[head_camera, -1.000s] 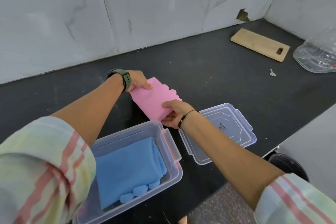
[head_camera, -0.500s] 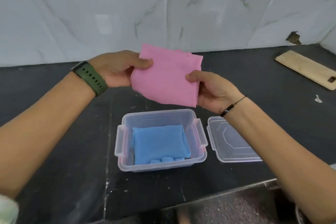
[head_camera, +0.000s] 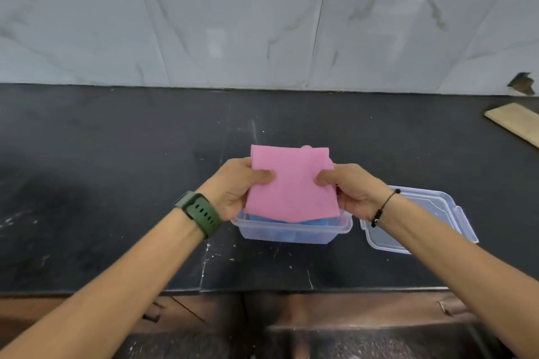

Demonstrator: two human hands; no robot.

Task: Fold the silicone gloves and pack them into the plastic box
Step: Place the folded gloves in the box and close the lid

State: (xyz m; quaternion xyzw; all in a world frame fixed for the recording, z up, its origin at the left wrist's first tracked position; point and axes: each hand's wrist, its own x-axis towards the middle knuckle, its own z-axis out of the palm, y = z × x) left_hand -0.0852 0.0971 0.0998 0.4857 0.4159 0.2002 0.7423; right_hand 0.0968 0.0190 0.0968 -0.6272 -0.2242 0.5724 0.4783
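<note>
A folded pink silicone glove [head_camera: 291,183] hangs flat just above the clear plastic box [head_camera: 291,232]. My left hand [head_camera: 236,186] pinches its left edge, thumb on top. My right hand [head_camera: 350,192] pinches its right edge the same way. Inside the box lies a folded blue glove [head_camera: 315,221], mostly hidden under the pink one. The box stands on the black counter [head_camera: 116,169] in front of me.
The box's clear lid [head_camera: 431,213] lies on the counter right of the box, partly under my right forearm. A wooden board [head_camera: 516,122] rests at the far right. A tiled wall [head_camera: 262,32] runs along the back; the counter's front edge [head_camera: 320,290] is close to me.
Both hands have carried the pink glove from the counter up and then down toward the box. It now covers most of the blue glove.
</note>
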